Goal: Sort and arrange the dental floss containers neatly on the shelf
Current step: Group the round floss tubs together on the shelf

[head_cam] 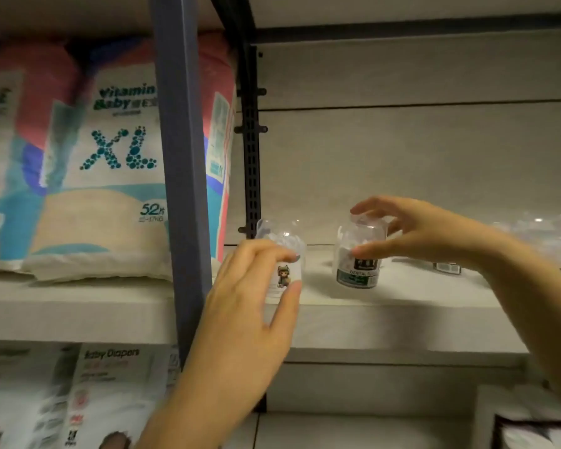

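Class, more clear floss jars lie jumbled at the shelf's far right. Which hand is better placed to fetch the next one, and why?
The right hand: it is nearer that blurred pile of clear jars, though it must first release the green-labelled clear jar. The left hand grips the cartoon-labelled clear jar further left.

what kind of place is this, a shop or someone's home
Most likely a shop aisle or its stockroom: printed diaper packs fill the neighbouring bay, slotted metal uprights carry adjustable shelves, and each hand, left hand and right hand, holds a dental floss jar on the shelf.

Your clear jar (280, 254) with cartoon sticker, your other jar (358, 254) green-labelled, pink-and-teal diaper pack (110, 157) upper left, pale grey shelf (402, 306)
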### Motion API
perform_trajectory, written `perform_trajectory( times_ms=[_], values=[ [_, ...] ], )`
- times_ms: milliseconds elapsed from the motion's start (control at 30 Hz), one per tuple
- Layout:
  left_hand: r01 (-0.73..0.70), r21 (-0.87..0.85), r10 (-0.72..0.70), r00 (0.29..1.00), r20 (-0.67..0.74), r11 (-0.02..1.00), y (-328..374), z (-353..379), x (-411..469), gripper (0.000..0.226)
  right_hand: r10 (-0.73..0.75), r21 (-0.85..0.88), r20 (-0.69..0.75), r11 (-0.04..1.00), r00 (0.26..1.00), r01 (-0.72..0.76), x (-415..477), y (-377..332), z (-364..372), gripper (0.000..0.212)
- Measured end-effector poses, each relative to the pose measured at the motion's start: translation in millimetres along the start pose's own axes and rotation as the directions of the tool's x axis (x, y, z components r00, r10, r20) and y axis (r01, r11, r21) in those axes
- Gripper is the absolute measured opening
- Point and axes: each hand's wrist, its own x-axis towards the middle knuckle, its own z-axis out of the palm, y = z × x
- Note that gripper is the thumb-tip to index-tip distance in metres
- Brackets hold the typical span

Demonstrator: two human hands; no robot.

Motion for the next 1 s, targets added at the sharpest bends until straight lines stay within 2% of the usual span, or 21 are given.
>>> perform_trajectory(
  times_ms=[67,167,300,500,733,767,800,900,933,1000],
  values=[
    [0.012,0.085,-0.014,1.000,0.026,0.996,-2,13,28,0.034,0.024,-0.027,0.028,0.999,0.999,-0.023,3,4,7,0.060],
    [0.095,0.240,-0.125,0.986,0.114,0.966,-11,32,59,0.053,0.052,-0.004,0.068,0.999,0.996,-0.052,5,5,15,0.059],
    [0.147,0.453,-0.290,0.920,0.264,0.879,-26,42,72,0.059,0.047,0.036,0.087,0.998,0.995,-0.051,0,7,12,0.058],
    [0.243,0.444,-0.412,0.847,0.335,0.863,-50,51,102,0.056,0.000,0.034,0.089,0.999,0.996,-0.003,-1,11,13,0.055],
    [0.268,0.344,-0.419,0.749,0.513,0.900,-72,65,127,0.075,-0.076,0.014,0.086,0.997,0.993,0.075,7,6,26,0.055],
    [0.284,0.329,-0.423,0.751,0.507,0.900,-72,64,127,0.075,-0.078,0.009,0.088,0.997,0.993,0.078,8,4,27,0.055],
    [0.302,0.304,-0.418,0.781,0.464,0.903,-70,60,125,0.070,-0.079,0.017,0.089,0.997,0.993,0.078,9,2,28,0.055],
    [0.287,0.157,-0.318,0.919,0.232,0.945,-50,39,108,0.047,-0.086,0.051,0.060,0.995,0.995,0.083,15,-6,37,0.056],
    [0.270,0.085,-0.282,0.935,0.213,0.959,-41,31,101,0.043,-0.094,0.044,0.050,0.995,0.994,0.092,17,-9,42,0.057],
    [0.240,-0.004,-0.228,0.928,0.294,0.971,-28,20,86,0.039,-0.121,0.061,0.077,0.991,0.990,0.117,22,-12,49,0.058]
  ],
)
